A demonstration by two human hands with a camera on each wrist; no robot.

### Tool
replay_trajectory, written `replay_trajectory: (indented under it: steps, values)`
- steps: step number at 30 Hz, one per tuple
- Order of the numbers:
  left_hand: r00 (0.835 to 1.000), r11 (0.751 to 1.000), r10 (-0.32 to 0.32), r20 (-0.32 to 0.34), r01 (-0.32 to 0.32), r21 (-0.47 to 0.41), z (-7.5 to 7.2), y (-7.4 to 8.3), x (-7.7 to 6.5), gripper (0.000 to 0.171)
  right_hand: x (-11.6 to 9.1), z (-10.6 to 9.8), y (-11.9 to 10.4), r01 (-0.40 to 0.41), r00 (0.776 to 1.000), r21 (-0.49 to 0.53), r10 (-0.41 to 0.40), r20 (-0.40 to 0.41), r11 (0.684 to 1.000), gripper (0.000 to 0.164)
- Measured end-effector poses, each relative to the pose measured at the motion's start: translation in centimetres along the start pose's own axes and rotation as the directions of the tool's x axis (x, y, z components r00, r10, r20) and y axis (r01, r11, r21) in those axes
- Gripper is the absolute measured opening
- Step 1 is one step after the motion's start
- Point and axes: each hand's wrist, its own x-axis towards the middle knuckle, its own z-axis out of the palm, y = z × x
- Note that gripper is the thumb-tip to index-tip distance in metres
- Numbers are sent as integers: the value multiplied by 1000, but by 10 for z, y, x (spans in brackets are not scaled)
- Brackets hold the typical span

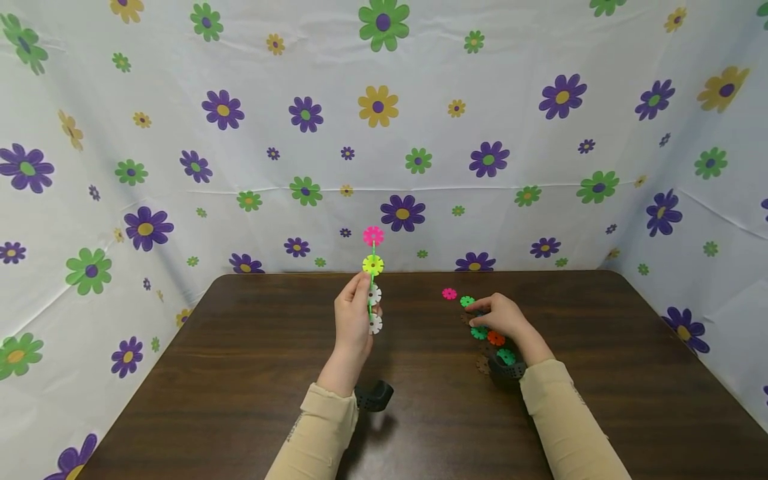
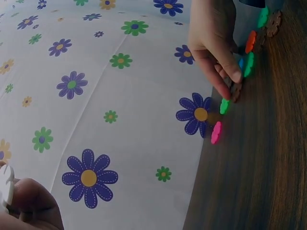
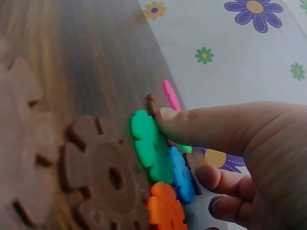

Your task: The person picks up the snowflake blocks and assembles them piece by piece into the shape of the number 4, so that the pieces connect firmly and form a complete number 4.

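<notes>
My left hand (image 1: 353, 320) holds an upright chain of interlocking flower-shaped discs. Its pink disc (image 1: 373, 236) is on top, a yellow disc (image 1: 373, 265) beneath it, then white discs (image 1: 375, 324) partly behind the fingers; green discs stand edge-on between them. In the left wrist view only a bit of a white disc (image 2: 6, 184) shows beside that hand. Over the loose discs on the table, my right hand (image 1: 503, 316) has its thumb and fingers about the edges of a brown disc (image 2: 236, 91), largely hidden by them. A green disc (image 3: 151, 146) lies right by the thumb.
Around the right hand, loose discs lie on the dark wooden table (image 1: 240, 373): pink (image 1: 449, 293), light green (image 1: 467, 302), orange (image 1: 496, 338), blue (image 3: 181, 175), green (image 1: 506, 357) and brown (image 3: 105, 172). A white flower-patterned cloth (image 1: 336, 133) hangs behind and at both sides.
</notes>
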Motion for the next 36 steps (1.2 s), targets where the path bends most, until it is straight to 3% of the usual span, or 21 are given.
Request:
replay_trajectory:
  steps: [13, 23, 28, 32, 36]
  values:
    - [999, 1000, 8, 37, -8, -24, 1, 0, 1, 18, 0, 4, -3, 68, 997, -37, -69, -18, 997, 25]
    - [999, 1000, 3, 44, -3, -15, 0, 0, -1, 21, 1, 2, -8, 72, 997, 94, -71, -8, 993, 10]
    - [999, 1000, 0, 47, 1, -19, 0, 1, -1, 21, -1, -1, -19, 93, 996, 158, -89, -29, 983, 16]
    - [999, 1000, -4, 52, 5, -24, 0, 0, -1, 18, -7, -5, -40, 116, 993, 269, -112, -31, 956, 25]
    - [999, 1000, -12, 53, 13, -21, 0, -1, -1, 18, -14, -2, -67, 136, 990, 446, -142, -21, 885, 26]
